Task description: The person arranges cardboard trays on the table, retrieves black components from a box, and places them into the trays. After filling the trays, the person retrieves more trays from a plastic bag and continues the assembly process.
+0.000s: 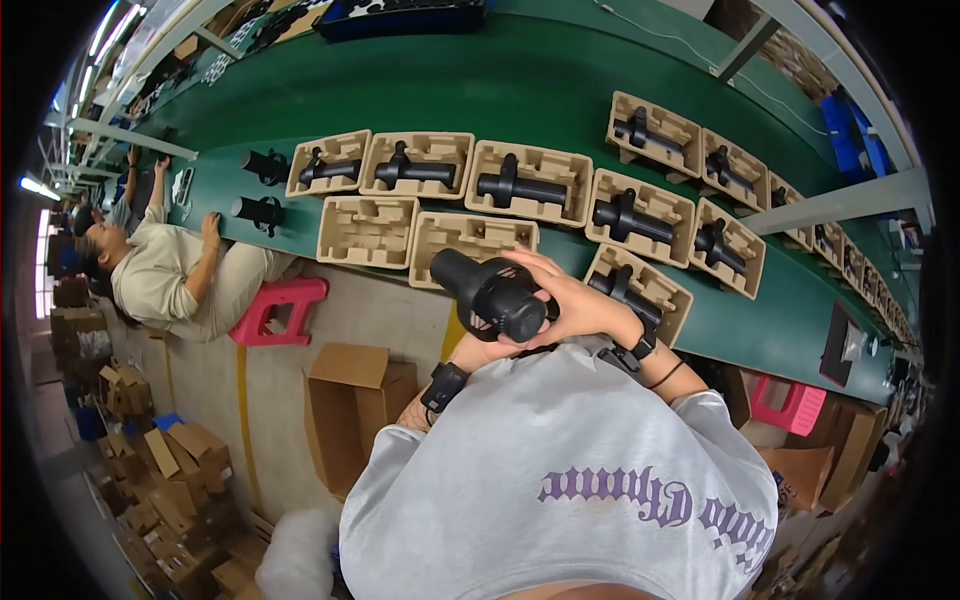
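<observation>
Close in front of my chest I hold a black cylindrical device (459, 275), a tube with a wider slotted ring near one end and a rounded cap. From the near side my left hand (482, 349) supports it, its fingers mostly hidden behind the device. Curled around the capped end is my right hand (572, 303), fingers against the ring. Just beyond my hands lies a tan molded pulp tray (422, 262), partly hidden by the device. Another tan tray (367, 255) to its left holds no device. Similar black devices lie in several more trays, including one tray (680, 315) beside my right hand.
Trays line the green bench (560, 75), running off to the right. Two black devices (258, 212) stand on the bench at left, near a seated person (170, 275) on a pink stool (283, 310). An open cardboard box (335, 420) stands on the floor at my left.
</observation>
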The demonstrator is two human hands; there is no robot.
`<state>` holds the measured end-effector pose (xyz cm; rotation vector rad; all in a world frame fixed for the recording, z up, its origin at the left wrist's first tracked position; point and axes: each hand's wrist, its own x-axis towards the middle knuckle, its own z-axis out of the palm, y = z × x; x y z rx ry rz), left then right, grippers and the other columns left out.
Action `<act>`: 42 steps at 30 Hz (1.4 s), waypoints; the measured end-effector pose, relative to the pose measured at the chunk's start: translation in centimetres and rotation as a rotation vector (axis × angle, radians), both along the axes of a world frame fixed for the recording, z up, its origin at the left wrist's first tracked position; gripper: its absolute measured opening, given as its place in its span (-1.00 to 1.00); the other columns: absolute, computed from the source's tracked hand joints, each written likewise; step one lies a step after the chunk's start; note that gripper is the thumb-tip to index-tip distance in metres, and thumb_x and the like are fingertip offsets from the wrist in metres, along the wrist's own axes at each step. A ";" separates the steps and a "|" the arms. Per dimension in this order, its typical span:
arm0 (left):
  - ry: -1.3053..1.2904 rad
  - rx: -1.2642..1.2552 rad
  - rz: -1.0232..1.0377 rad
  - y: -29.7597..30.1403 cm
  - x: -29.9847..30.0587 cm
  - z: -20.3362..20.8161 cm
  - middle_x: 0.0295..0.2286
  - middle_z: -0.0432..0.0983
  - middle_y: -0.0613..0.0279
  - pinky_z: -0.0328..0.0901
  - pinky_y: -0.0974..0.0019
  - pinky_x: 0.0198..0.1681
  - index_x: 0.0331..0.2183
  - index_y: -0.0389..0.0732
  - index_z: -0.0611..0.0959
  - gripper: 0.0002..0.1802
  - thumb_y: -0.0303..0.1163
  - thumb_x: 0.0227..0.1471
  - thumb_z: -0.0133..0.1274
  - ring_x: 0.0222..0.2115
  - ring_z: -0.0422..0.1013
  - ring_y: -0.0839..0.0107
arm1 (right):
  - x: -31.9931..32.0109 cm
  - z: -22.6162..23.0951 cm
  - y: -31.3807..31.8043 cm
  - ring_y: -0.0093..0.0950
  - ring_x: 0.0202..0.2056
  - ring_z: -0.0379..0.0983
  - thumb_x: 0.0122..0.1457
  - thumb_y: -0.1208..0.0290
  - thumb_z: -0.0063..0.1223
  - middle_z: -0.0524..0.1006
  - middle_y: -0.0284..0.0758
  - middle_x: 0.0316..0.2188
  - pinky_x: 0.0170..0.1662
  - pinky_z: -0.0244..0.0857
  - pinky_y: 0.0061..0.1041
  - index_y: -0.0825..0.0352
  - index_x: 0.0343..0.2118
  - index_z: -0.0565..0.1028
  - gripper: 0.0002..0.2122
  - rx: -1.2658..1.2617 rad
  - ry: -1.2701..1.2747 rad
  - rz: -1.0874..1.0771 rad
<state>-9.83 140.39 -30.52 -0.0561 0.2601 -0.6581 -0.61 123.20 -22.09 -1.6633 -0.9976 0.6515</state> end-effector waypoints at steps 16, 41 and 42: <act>0.166 1.064 0.932 4.4 -3.0 -1.9 -0.23 0.43 0.18 0.22 0.34 -0.09 -0.15 -0.28 0.43 -0.67 -0.28 0.10 -0.14 -0.19 0.35 0.39 | 0.2 5.3 2.4 -0.42 -0.11 0.34 -0.22 0.52 0.09 0.44 -0.41 -0.33 0.13 0.07 -0.23 0.24 -0.40 0.44 -0.78 -0.036 -0.753 0.225; -0.788 2.047 0.906 3.0 -2.3 5.0 -0.14 0.40 0.01 0.27 0.19 -0.06 -0.12 -0.30 0.47 -0.48 -0.55 -0.22 0.21 -0.15 0.38 0.18 | -0.2 6.2 2.8 -0.53 -0.14 0.42 -0.09 0.54 0.08 0.39 -0.54 -0.44 0.14 0.05 -0.03 0.13 -0.50 0.42 -0.88 0.331 -1.136 -0.093; -0.792 2.048 0.901 3.0 -2.3 5.0 -0.14 0.40 0.01 0.27 0.19 -0.06 -0.12 -0.30 0.47 -0.48 -0.55 -0.22 0.21 -0.15 0.38 0.18 | -0.2 6.2 2.8 -0.53 -0.14 0.42 -0.09 0.54 0.08 0.39 -0.54 -0.44 0.14 0.05 -0.03 0.13 -0.50 0.42 -0.88 0.331 -1.135 -0.098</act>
